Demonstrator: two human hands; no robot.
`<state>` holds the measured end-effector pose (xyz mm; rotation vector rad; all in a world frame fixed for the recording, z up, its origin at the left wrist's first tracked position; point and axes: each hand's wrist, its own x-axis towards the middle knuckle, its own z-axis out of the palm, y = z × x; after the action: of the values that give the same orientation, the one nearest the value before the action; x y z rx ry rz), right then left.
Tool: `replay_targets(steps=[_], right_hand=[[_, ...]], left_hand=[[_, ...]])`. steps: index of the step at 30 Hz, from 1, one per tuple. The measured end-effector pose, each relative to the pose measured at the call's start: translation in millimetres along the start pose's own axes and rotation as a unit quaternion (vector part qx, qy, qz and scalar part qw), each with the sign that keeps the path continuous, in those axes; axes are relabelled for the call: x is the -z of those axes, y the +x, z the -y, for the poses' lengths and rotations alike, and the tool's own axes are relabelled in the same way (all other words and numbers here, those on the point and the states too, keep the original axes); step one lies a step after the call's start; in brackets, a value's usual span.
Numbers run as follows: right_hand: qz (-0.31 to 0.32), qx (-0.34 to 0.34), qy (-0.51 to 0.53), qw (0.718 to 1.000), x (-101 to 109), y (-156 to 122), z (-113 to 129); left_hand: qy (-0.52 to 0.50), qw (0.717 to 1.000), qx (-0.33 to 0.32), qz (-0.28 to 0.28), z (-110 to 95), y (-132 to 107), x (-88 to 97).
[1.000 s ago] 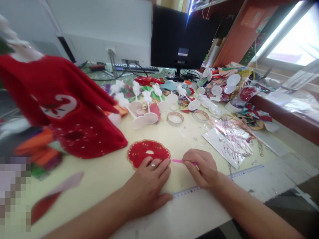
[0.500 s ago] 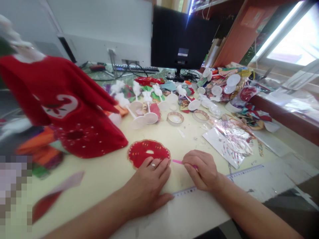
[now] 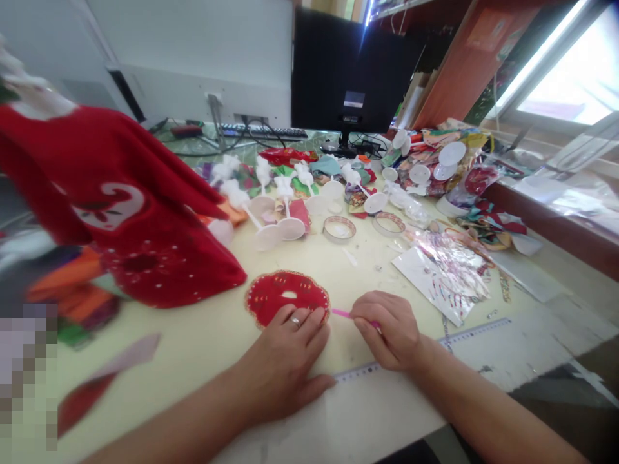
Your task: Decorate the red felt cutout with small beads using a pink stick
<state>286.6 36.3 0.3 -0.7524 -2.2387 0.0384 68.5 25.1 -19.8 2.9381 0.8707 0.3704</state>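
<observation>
A scalloped red cloth piece [image 3: 271,290] with gold beaded trim and a small pale slot in its middle lies on the pale tabletop. My left hand [image 3: 294,354] rests flat with its fingertips over the near edge of the cloth, a ring on one finger. My right hand [image 3: 387,328] is closed round a thin pink stick [image 3: 341,314]; the stick's tip points left, close to the cloth's right edge. Whether the tip touches the trim I cannot tell. A clear ruler [image 3: 358,372] runs behind and below my right hand.
A doll form in a red dress [image 3: 169,258] stands at left. White figures on round bases [image 3: 290,229], tape rolls [image 3: 339,229] and cloth scraps crowd the back. A silvery packet [image 3: 449,277] lies at right. A monitor [image 3: 343,77] stands behind.
The whole view has shifted very slightly, so everything sits a little further left. Both hands, the cloth and the pink stick keep nearly the same places relative to each other.
</observation>
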Motion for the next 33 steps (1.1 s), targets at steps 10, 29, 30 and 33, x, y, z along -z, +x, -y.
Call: replay_targets(steps=[10, 29, 30, 33], right_hand=[[0.005, -0.001, -0.003, 1.000, 0.2, 1.2, 0.2], [-0.044, -0.042, 0.022, 0.998, -0.3, 1.4, 0.7], [-0.059, -0.049, 0.032, 0.997, -0.1, 1.4, 0.3], [-0.085, -0.062, 0.043, 0.994, 0.9, 1.7, -0.2]], left_hand=[[-0.007, 1.000, 0.003, 0.005, 0.6, 1.6, 0.5], [0.013, 1.000, 0.004, 0.019, -0.7, 2.6, 0.2], [0.014, 1.000, 0.005, 0.022, -0.8, 2.9, 0.7], [0.016, 1.000, 0.009, 0.024, -0.8, 3.6, 1.8]])
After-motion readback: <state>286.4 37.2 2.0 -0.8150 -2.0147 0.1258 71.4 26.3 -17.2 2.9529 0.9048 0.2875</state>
